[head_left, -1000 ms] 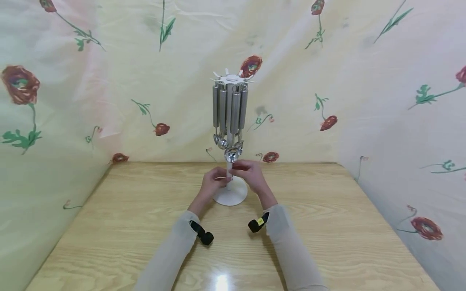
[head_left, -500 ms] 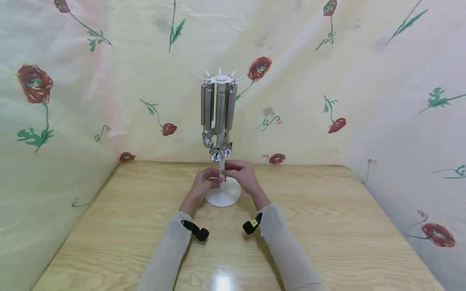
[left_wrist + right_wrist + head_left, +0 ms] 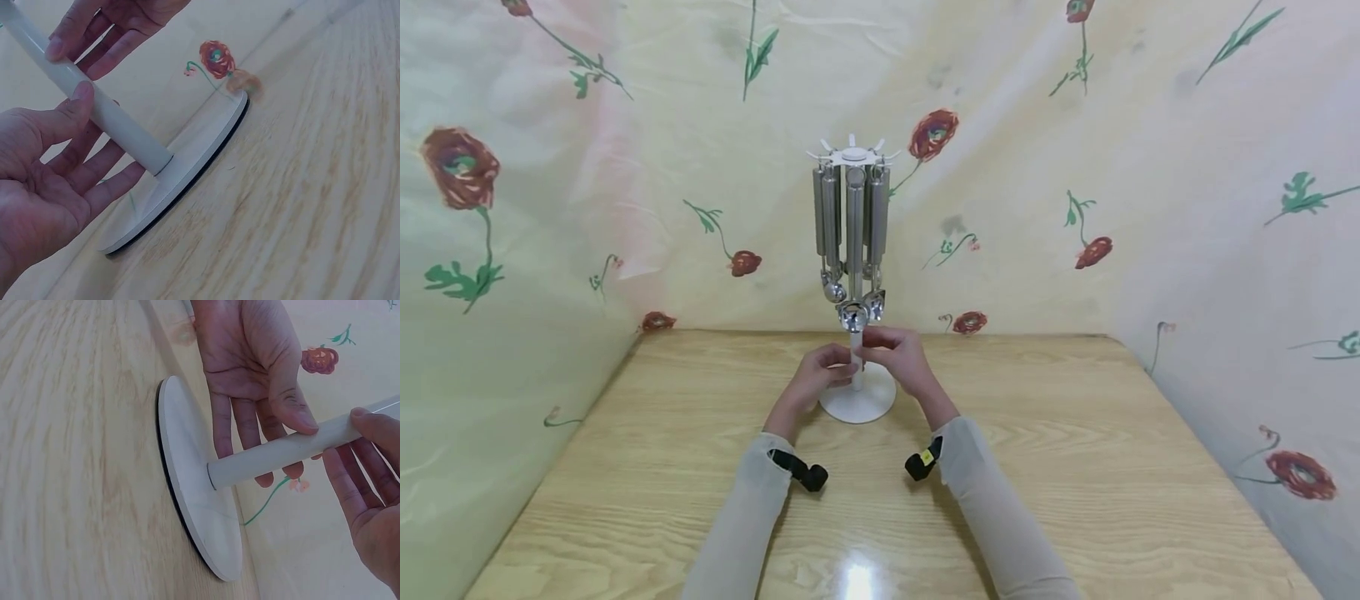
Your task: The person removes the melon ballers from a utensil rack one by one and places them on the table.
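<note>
A white utensil stand has a round base (image 3: 859,407), a slim post (image 3: 125,134) and a hooked top (image 3: 853,156). Several utensils with metal handles (image 3: 854,225) hang from the hooks, their shiny bowl-shaped heads (image 3: 853,316) just above the hands. My left hand (image 3: 817,379) grips the post low down, thumb in front and fingers behind. Slightly higher, my right hand (image 3: 901,358) holds the same post from the other side, its thumb against the tube in the right wrist view. The base stands on the wooden table. Some rear utensils are hidden behind the front ones.
A pale wood table (image 3: 1045,467) spreads around the stand. Behind it hangs a cream curtain (image 3: 1007,183) printed with red flowers, and similar cloth closes both sides. Black wrist cameras (image 3: 811,477) are strapped over the light sleeves (image 3: 730,533).
The stand has shifted left along the table with both hands on its post, mostly in the first half second. The hanging utensils have swung and sit differently around the post.
</note>
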Tool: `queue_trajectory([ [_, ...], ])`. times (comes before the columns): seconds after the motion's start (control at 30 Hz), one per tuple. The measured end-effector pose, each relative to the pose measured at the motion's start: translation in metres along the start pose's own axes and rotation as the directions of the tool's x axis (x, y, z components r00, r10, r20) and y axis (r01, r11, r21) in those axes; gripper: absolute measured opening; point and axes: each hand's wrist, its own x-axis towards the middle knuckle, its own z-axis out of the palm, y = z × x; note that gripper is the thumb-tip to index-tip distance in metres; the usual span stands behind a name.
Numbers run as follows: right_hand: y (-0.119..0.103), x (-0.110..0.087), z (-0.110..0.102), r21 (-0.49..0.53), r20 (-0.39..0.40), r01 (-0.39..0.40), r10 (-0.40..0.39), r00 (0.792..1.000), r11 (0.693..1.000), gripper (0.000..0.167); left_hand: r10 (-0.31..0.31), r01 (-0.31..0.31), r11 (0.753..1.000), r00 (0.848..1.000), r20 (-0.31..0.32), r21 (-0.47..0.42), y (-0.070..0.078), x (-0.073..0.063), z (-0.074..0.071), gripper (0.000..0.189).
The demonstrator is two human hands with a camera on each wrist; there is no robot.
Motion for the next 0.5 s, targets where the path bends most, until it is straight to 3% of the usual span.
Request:
queue_trajectory([
  [0.3,-0.0011,-0.001,0.0004,0.014,0.005,-0.025,0.025,1.0,1.0,0.033,-0.016,0.016,1.0,1.0,0.007,0.004,-0.0001,-0.0008,0.0,0.024],
  [0.5,-0.0077,-0.0058,-0.0073,-0.089,0.013,-0.019,0.021,1.0,0.996,0.035,-0.02,0.02,1.0,1.0,0.0,-0.002,0.0003,-0.0007,0.0004,0.024],
])
